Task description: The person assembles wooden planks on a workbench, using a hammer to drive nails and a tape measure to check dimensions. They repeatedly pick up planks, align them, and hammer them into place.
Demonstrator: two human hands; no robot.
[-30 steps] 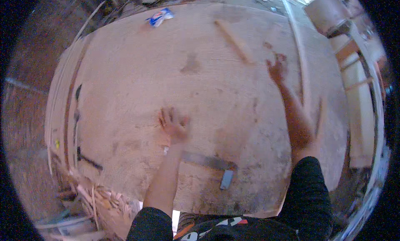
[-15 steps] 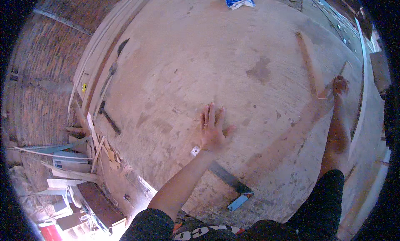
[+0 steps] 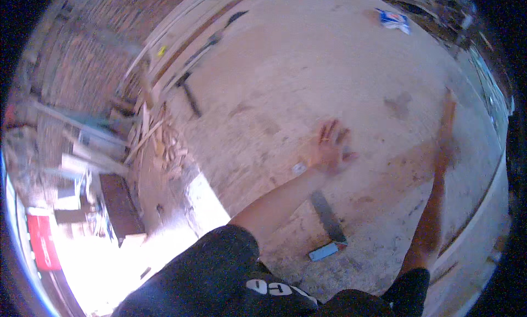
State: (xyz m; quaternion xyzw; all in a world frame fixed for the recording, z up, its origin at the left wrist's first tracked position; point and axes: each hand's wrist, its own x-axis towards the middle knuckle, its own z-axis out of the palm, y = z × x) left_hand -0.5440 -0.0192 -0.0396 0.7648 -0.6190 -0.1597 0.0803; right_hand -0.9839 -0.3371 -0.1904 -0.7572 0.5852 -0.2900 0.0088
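Note:
My left hand [image 3: 333,148] is over the middle of the large wooden board [image 3: 285,92], fingers apart and slightly bent, holding nothing. Across from it, my right hand [image 3: 447,151] is smeared by motion at the near end of a narrow wooden strip [image 3: 449,111]; whether its fingers grip the strip I cannot tell. Below my left forearm lies a try square, with a dark metal blade [image 3: 328,215] and a light blue handle [image 3: 324,252]. A small pale piece with a hole [image 3: 299,168] shows on the forearm's other side, roughly in line with the blade.
A hammer [image 3: 190,95] lies toward the board's left edge, near long wooden strips. Wood offcuts [image 3: 162,139] are heaped at the left. A blue and white bag [image 3: 393,21] sits at the far right. Bright light floods the lower left, beside a red box-like object [image 3: 44,243].
The whole view has swung, shifting the scene rightward. My left hand's fingers, flat on the board before, are now more bent. My right hand has moved to the strip's near end.

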